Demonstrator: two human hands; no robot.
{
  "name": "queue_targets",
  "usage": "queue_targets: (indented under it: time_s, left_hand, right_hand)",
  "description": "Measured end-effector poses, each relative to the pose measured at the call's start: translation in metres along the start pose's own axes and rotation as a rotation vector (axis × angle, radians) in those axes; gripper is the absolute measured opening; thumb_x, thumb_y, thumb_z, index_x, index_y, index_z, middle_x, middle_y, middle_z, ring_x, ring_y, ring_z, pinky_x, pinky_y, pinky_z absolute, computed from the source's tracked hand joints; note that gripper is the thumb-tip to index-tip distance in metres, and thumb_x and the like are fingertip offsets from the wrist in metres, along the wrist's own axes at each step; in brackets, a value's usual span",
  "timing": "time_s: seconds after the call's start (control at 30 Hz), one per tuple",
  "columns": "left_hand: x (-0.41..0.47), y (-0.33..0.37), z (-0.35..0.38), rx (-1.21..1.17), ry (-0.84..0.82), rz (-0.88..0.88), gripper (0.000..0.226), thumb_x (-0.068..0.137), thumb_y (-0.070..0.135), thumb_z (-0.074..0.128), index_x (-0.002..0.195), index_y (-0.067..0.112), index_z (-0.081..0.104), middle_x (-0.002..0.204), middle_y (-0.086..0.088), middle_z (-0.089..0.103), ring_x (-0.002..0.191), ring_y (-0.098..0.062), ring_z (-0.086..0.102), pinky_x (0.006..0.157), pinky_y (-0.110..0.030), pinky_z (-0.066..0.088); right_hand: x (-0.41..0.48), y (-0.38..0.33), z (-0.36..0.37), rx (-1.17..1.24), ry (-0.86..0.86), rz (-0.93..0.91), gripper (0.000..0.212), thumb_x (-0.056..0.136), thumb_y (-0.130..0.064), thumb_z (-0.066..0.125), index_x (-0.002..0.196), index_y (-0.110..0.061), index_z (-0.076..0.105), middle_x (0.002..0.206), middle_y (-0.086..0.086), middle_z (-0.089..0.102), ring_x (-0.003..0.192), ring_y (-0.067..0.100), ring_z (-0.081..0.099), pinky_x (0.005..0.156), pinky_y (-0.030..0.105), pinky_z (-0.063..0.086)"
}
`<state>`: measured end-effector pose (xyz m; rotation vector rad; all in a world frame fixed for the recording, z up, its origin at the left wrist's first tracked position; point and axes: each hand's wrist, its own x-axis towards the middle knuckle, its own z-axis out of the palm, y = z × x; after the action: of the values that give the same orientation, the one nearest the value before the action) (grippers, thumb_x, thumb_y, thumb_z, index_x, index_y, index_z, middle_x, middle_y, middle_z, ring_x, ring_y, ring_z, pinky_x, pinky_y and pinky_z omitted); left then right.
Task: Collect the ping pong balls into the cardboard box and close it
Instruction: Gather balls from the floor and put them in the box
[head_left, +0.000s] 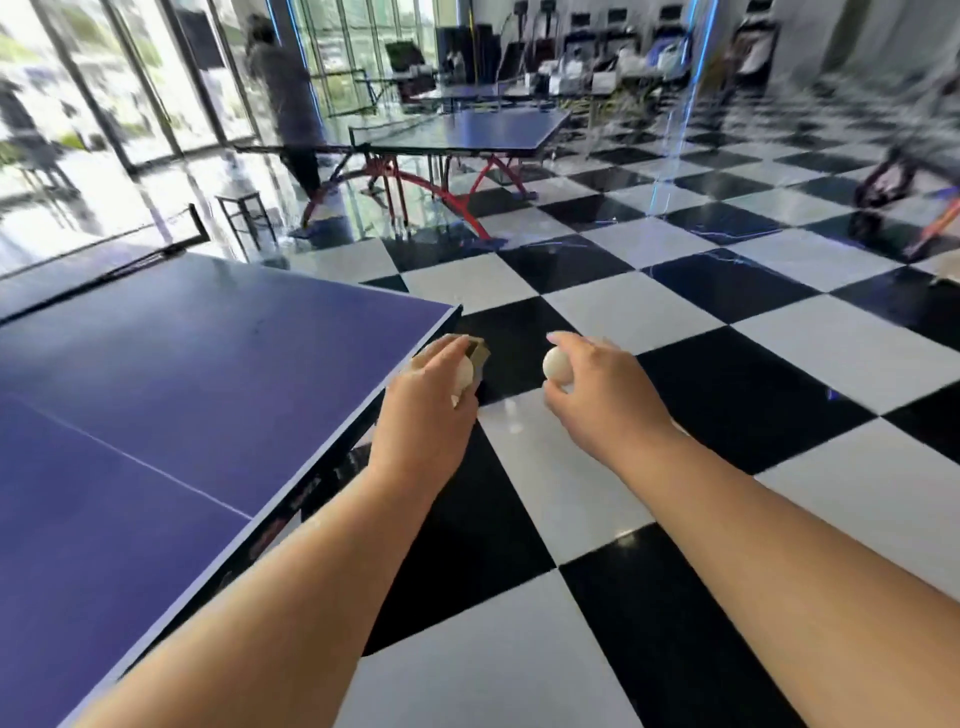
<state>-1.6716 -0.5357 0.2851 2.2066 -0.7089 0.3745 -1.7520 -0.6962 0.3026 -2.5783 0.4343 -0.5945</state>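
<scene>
1. Bright hall, glass walls along the left; glossy floor (639, 317) of black and white squares across the right and the lower middle.
2. Blue bench (182, 389) at lower left, thin white line down its top, net (104, 267) across its far end, near corner reaching toward the middle of the view.
3. Second blue table (467, 130) farther back on curved red legs, well apart from the bench; more tables and chairs behind it, too blurred to tell apart.
4. Person (283, 88) in dark clothes standing beside that far table, blurred.
5. Dark stool (238, 197) on the floor beyond the bench, near the net post.
6. Two bare forearms stretched forward from the bottom edge, above the floor and right of the bench.
7. Left grip (426, 405) just off the bench's near corner, fingers curled round a white left ball (464, 371); sliver of white lower in the palm, perhaps another ball, hard to say.
8. Right grip (597, 389) over a black square, apart from the left one, thumb and fingers closed on a white right ball (556, 364); hint of more white beneath it, unclear.
9. Box (480, 353): only a small brown cardboard corner showing past the left fingers, beside the bench's corner; whether held or resting, open or closed, cannot tell.
</scene>
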Motion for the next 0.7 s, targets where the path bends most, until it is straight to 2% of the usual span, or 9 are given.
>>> queue_targets:
  time_s: [0.17, 0.33, 0.53, 0.7]
  left_hand:
    - [0.051, 0.043, 0.033, 0.017, -0.032, 0.012, 0.055, 0.085, 0.008, 0.062, 0.136, 0.023, 0.052, 0.144, 0.005, 0.048, 0.126, -0.019, 0.049, 0.106, -0.029, 0.038]
    - [0.097, 0.037, 0.073, 0.035, -0.14, 0.028, 0.051, 0.09, 0.011, 0.057, 0.137, 0.028, 0.049, 0.15, 0.009, 0.039, 0.129, -0.025, 0.046, 0.102, -0.04, 0.044]
    - [0.19, 0.003, 0.143, 0.02, -0.13, 0.02, 0.052, 0.09, 0.015, 0.059, 0.139, 0.031, 0.048, 0.148, 0.009, 0.041, 0.125, -0.024, 0.051, 0.1, -0.038, 0.046]
    - [0.296, -0.035, 0.201, 0.025, -0.135, 0.007, 0.054, 0.089, 0.012, 0.055, 0.139, 0.032, 0.047, 0.147, 0.011, 0.043, 0.122, -0.019, 0.053, 0.096, -0.028, 0.047]
  right_hand:
    - [0.049, 0.042, -0.053, -0.047, 0.033, 0.009, 0.048, 0.089, -0.015, 0.059, 0.135, -0.017, 0.049, 0.123, 0.009, 0.058, 0.107, 0.026, 0.055, 0.088, 0.035, 0.046]
    - [0.095, 0.076, -0.044, -0.017, -0.007, 0.031, 0.049, 0.09, -0.015, 0.058, 0.138, -0.018, 0.046, 0.13, 0.005, 0.054, 0.113, 0.022, 0.054, 0.093, 0.033, 0.047]
    - [0.19, 0.122, -0.007, -0.025, -0.024, 0.039, 0.05, 0.091, -0.016, 0.057, 0.139, -0.02, 0.044, 0.135, 0.001, 0.051, 0.115, 0.018, 0.054, 0.094, 0.03, 0.047]
    - [0.308, 0.159, 0.018, -0.086, -0.016, 0.036, 0.048, 0.091, -0.015, 0.056, 0.138, -0.021, 0.046, 0.13, 0.001, 0.054, 0.112, 0.018, 0.055, 0.093, 0.028, 0.045]
